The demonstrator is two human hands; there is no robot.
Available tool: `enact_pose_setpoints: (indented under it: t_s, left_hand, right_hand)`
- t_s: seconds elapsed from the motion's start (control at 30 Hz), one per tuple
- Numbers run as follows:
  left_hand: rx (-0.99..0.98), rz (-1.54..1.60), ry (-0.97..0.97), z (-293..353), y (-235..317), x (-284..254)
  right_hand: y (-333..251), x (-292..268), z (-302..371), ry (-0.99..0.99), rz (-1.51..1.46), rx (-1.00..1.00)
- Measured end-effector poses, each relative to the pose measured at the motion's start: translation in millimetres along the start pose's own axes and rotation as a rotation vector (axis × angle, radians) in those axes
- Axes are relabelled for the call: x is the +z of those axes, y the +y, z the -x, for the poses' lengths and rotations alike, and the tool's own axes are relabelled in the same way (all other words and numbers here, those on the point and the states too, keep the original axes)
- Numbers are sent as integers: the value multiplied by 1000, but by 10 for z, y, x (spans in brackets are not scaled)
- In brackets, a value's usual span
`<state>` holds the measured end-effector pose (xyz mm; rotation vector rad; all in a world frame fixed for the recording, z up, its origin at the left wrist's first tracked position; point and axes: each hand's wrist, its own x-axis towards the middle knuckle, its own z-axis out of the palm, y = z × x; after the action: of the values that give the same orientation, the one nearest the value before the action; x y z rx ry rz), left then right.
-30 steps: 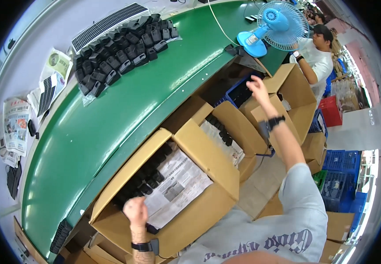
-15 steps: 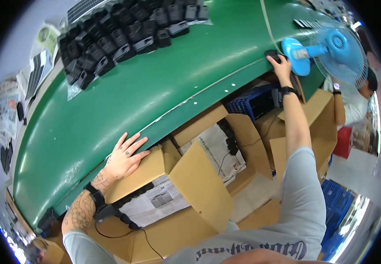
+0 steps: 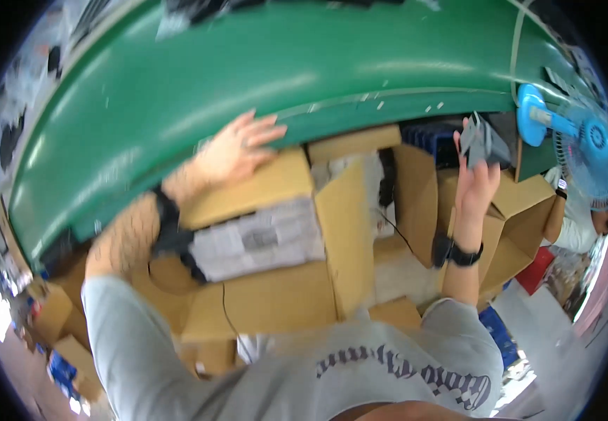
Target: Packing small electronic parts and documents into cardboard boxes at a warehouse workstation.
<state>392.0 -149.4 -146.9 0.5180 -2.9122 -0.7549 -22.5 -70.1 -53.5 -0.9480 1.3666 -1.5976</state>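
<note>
A: Grey part (image 3: 481,144), small and blocky, is held up in the right hand (image 3: 476,184). The fingers are closed around its lower end. It sits in the air just below the green bench (image 3: 262,77) edge, above the open boxes.

B: And the left hand (image 3: 235,149)?

A: Flat and spread wide, holding nothing. The palm rests on a box flap (image 3: 262,189), and the fingertips touch the bench edge.

B: What lies around them?

A: Several open cardboard boxes stand under the bench, close together. The nearest one (image 3: 276,302) holds a printed paper sheet (image 3: 258,238); dark items show beside it, too blurred to name. Another box (image 3: 521,217) stands open below the raised part. A blue fan (image 3: 577,140) stands at the right. Beyond it, another person's arm (image 3: 555,214) reaches in from the frame edge.

B: How far along does the work look?

A: One part is out of the boxes and in the hand. I judge it to be in transit, not yet set down. A dark pile (image 3: 198,8) lies on the far side of the bench, blurred. How many parts are left in the boxes cannot be seen.
</note>
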Motion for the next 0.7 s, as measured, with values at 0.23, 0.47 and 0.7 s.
enact_pose_setpoints:
  t_s: [0.23, 0.47, 0.7]
  left_hand:
    - [137, -2, 89, 4, -62, 134]
    - [71, -49, 48, 648, -232, -459]
    - [-360, -409, 173, 2048, -762, -202]
  right_hand:
    - [-478, 1199, 2101, -801, -97, 308]
    - [1038, 1938, 2882, -28, 166, 841]
    - [2343, 2064, 3057, 1, 959, -10]
